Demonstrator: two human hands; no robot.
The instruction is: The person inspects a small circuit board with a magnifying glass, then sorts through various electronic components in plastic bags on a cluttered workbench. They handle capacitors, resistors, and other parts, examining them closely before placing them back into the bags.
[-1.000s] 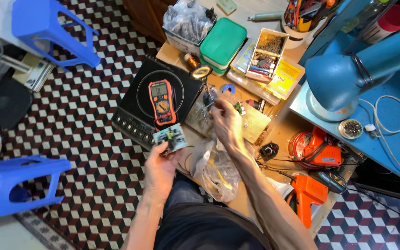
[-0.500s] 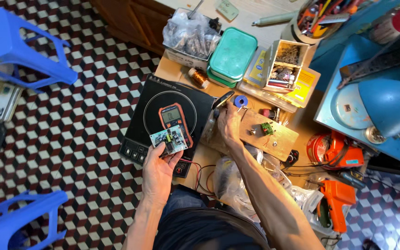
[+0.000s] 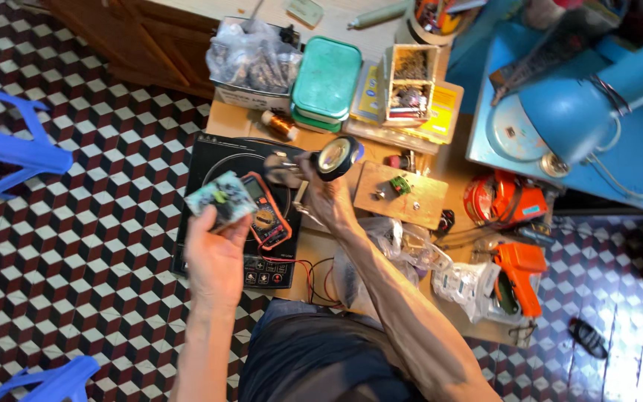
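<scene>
- Left hand (image 3: 217,257) is closed around a small greenish circuit board (image 3: 221,199), pinched at its lower edge, held up over the left part of the black induction cooker (image 3: 210,160).
- Right hand (image 3: 321,193) grips a roll of black tape (image 3: 336,158), fingers curled about it, lifted above the cooker's right edge.
- An orange multimeter (image 3: 266,212) lies on the cooker, just right of the board; red and black leads trail off the cooker's near edge.
- Right of the cooker on the worktop (image 3: 459,167): a wooden block (image 3: 403,197) with small parts on top.
- Behind the cooker: a green lidded box (image 3: 327,78), and beside it a bag of grey parts (image 3: 251,56).
- Far right of the cooker: an orange drill-like tool (image 3: 521,272) and a blue lamp (image 3: 597,100).
- Left of the cooker, on the checkered floor: a blue stool (image 3: 9,145).
</scene>
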